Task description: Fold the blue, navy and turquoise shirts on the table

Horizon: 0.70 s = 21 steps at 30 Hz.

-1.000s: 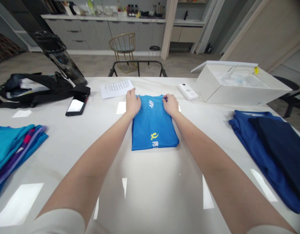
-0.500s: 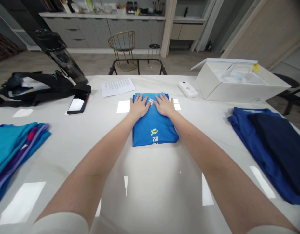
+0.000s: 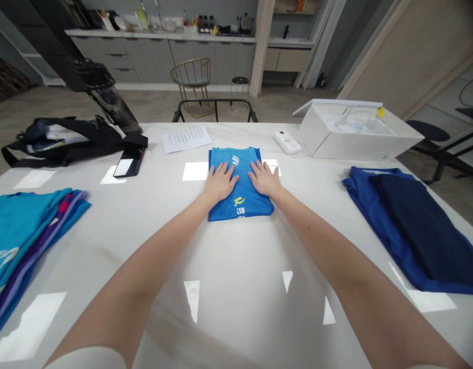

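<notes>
A folded blue shirt [image 3: 244,197] with white and yellow print lies flat on the white table [image 3: 229,266], in the middle of the view. My left hand [image 3: 220,183] rests on its left part, palm down with fingers spread. On its right part lies my right hand [image 3: 265,179], also flat with the fingers apart. Neither hand grips anything. The shirt's top edge and the white logo near it show beyond my fingers.
Folded turquoise and purple clothes [image 3: 24,220] are at the left, dark blue clothes [image 3: 417,225] at the right. Farther back are a black bag [image 3: 67,138], a phone [image 3: 131,161], a tall bottle [image 3: 113,102], a paper [image 3: 186,139], a white device [image 3: 287,142] and a white box [image 3: 348,141].
Both hands have slid down the shirt from its top edge toward me, uncovering the white logo. The camera view has shifted slightly.
</notes>
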Available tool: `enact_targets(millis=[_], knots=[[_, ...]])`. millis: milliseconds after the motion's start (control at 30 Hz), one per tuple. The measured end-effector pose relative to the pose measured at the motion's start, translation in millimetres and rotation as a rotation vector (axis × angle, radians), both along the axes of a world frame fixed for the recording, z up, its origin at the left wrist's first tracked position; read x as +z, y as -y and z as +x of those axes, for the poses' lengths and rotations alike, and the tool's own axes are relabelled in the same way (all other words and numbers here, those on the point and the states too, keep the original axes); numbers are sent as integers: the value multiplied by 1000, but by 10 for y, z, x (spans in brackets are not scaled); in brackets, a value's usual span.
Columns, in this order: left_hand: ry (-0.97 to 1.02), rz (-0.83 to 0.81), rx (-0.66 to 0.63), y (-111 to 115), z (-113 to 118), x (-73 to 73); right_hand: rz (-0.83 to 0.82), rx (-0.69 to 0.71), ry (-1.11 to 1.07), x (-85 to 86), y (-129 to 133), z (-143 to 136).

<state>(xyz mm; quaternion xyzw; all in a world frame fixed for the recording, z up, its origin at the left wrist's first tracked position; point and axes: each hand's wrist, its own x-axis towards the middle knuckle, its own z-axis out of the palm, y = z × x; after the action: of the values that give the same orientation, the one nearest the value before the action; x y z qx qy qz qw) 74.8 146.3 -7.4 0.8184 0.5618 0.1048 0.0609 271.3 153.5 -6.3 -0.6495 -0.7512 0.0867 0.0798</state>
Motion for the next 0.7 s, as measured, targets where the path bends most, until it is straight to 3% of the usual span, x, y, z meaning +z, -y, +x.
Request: enact_targets(millis=[100,267,467,600,700], knots=[[6,87,-37,204,60,2,49,83,-27,26,178,-113],[14,40,-48,524,99,-76,32,163,-54,-42,529,-264],[73,-1,-4,621,-100,-68,74,113,-140,-52,645,1],[214,54,52,813,-249,-10,172,-122,-292,69,818,271],[247,73,169,1103,-313,36,34,-301,-353,157,1082,432]])
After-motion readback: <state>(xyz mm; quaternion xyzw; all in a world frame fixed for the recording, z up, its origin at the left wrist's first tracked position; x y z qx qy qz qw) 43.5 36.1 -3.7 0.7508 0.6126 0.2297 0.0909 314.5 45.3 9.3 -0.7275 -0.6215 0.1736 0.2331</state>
